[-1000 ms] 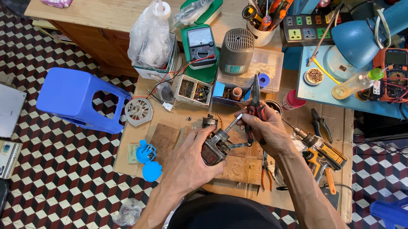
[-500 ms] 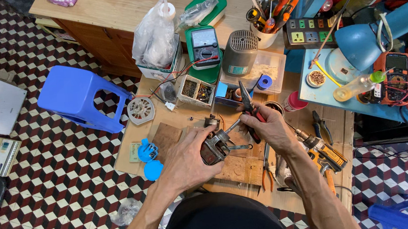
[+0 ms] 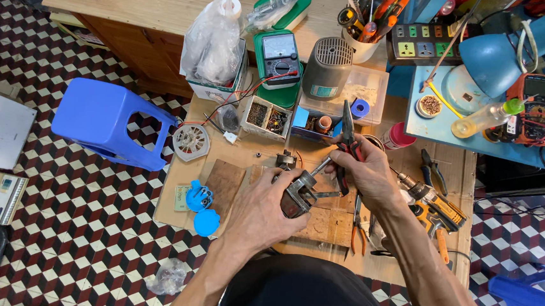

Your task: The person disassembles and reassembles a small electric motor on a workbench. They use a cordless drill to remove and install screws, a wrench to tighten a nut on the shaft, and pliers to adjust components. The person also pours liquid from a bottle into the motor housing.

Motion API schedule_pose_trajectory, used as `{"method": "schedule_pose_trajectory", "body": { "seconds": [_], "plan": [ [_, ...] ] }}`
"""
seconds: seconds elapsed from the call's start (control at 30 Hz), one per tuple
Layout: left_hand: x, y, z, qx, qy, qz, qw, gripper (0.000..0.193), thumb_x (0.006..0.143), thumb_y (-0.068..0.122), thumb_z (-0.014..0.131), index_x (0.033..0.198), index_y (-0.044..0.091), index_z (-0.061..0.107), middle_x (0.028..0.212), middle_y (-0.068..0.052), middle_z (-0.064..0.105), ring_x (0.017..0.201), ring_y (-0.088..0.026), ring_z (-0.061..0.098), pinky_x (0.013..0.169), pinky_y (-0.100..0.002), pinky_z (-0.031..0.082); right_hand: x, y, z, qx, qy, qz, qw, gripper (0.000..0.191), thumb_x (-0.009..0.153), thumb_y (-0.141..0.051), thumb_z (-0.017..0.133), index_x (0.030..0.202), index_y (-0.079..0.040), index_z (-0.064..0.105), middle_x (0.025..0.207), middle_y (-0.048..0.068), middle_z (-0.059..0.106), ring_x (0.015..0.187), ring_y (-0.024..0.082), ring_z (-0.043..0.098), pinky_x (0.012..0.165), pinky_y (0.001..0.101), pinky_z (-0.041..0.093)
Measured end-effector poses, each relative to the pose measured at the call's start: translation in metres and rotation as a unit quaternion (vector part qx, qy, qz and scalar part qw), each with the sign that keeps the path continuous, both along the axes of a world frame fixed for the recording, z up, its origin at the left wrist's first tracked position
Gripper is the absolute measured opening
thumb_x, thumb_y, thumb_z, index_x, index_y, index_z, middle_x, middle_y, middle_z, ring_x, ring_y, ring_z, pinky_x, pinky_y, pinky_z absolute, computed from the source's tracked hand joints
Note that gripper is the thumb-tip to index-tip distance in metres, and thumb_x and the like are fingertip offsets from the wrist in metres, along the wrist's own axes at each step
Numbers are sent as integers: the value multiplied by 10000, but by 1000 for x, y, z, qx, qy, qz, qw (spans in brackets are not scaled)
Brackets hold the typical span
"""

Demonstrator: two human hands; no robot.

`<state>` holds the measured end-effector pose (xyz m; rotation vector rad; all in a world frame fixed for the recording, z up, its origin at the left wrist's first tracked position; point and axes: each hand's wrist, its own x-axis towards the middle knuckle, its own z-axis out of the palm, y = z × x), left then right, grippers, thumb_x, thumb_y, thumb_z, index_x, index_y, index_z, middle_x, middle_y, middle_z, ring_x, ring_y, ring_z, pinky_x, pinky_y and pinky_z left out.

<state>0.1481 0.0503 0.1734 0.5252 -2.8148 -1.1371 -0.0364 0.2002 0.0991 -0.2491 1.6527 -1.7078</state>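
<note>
A: Left hand (image 3: 260, 208) wrapped tight round the small motor block (image 3: 298, 194), held just above the wooden board (image 3: 319, 223) on the worktop (image 3: 247, 151). Left grip pressed closed on the motor body.

B: Right side?

A: Right hand (image 3: 366, 172) closed round the red-handled pliers (image 3: 346, 143), handles squeezed together in the palm. Pliers upright, nose pointing away from the body, towards the grey fan housing (image 3: 327, 68).

B: Key relation?

A: Motor shaft (image 3: 320, 166) sticking out up and right from the left grip, straight towards the right grip. Shaft tip touching or just beside the right fingers; cannot tell which. Long axis diagonal, lower left to upper right. Right hand nearer the shaft end, left hand nearer the body.

B: Change from a second back?

A: Little. Both grips on the same items as before. Pliers swung from a slight lean to near upright. Hands nudged slightly, motor at the same spot over the board. Blue caps (image 3: 201, 209) left of the left grip, unmoved.
</note>
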Motion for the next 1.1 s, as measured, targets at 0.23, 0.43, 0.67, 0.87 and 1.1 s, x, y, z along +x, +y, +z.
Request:
{"method": "schedule_pose_trajectory", "body": {
  "seconds": [0.23,0.43,0.67,0.87,1.1],
  "plan": [
    [0,-6,7,23,-108,6,994,821,658,395,806,1403,187,531,1300,-107,575,1117,-344,628,921,-477,515,9,-3,-2,-112,-49,-6,993,304,922,-99,676,1193,-20,564,885,86,736,765,149,725,647,268,606],
    [-4,-2,9,26,-96,3,995,810,678,387,788,1414,180,520,1345,-97,566,1146,-352,615,934,-479,511,-7,17,35,153,79,79,982,275,960,-214,667,1189,-63,687,751,74,635,642,158,581,567,328,462],
    [-5,-5,7,13,-65,-43,997,804,667,393,798,1395,167,540,1299,-121,582,1173,-353,606,965,-481,482,-50,15,80,189,485,370,769,315,983,-317,594,1149,-65,682,894,122,636,806,270,650,690,450,509],
    [-4,-12,10,25,-83,-67,994,799,671,404,796,1394,173,545,1300,-106,585,1126,-353,615,965,-457,490,-56,-18,98,325,391,526,682,295,945,-356,614,972,-63,637,861,91,625,825,267,658,778,467,501],
    [0,-20,8,58,-49,-109,991,870,658,381,803,1449,179,503,1347,-94,591,1190,-328,602,995,-454,473,-58,-18,91,256,443,611,604,197,989,-265,527,975,-72,567,892,74,584,845,228,633,802,418,527]
  ]
}}
